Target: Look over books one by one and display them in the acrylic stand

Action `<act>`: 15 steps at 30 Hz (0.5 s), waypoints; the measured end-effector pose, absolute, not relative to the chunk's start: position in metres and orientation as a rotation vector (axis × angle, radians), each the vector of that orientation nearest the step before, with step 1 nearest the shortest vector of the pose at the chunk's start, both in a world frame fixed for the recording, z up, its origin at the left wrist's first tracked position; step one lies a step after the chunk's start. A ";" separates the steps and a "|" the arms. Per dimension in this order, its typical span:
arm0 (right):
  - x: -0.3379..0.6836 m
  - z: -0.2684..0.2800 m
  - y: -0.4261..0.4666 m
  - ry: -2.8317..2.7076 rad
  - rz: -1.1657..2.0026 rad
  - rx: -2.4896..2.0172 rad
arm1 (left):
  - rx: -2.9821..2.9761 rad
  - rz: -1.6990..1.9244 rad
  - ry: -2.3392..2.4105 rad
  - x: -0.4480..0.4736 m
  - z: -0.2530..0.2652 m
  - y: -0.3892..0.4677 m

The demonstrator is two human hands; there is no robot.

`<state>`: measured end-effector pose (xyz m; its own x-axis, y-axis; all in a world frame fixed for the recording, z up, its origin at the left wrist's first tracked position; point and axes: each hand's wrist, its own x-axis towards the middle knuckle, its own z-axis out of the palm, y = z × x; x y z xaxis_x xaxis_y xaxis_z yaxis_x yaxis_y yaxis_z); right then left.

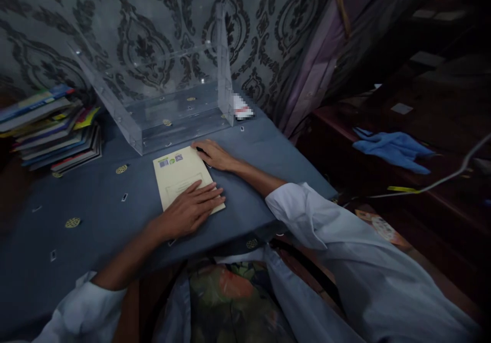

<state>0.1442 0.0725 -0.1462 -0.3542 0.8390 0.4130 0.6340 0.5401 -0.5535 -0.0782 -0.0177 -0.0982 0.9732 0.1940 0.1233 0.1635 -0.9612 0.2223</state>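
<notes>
A thin book (165, 178) with a cream cover lies on the cloth-covered table. Its visible cover carries a barcode, a green mark, a square code and a faint printed frame. My left hand (190, 207) rests flat across the lower part of the cover, fingers stretched out and slightly apart. At the book's upper right corner is my right hand (215, 154), its fingers bent over the edge and closed on the corner. A small dark patch shows between its fingers and thumb; I cannot make out what it is.
Behind the book stands a clear acrylic rack (180, 115). Stacked books (61, 133) stand at the left. A white packet (242, 107) lies right of the rack. Beyond the table (268, 153), a blue cloth (395, 147) and a cable (441, 176) lie on a dark red surface.
</notes>
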 end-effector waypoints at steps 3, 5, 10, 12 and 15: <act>0.143 -0.145 0.072 -2.117 0.381 -1.201 | 2.915 0.196 0.289 -0.078 -0.096 -0.024; 0.142 -0.143 0.072 -2.118 0.387 -1.224 | 2.907 0.202 0.330 -0.076 -0.095 -0.027; 0.141 -0.141 0.072 -2.109 0.407 -1.277 | 2.911 0.224 0.351 -0.067 -0.097 -0.029; 0.141 -0.142 0.073 -2.107 0.403 -1.272 | 2.932 0.212 0.332 -0.064 -0.100 -0.032; 0.142 -0.144 0.072 -2.106 0.395 -1.246 | 2.960 0.156 0.298 -0.062 -0.101 -0.040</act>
<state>0.1421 0.0722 -0.1438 -0.3361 0.8621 0.3793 0.6658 0.5023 -0.5517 -0.0620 -0.0398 -0.1010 0.9746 0.2062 0.0875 0.1893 -0.9670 0.1708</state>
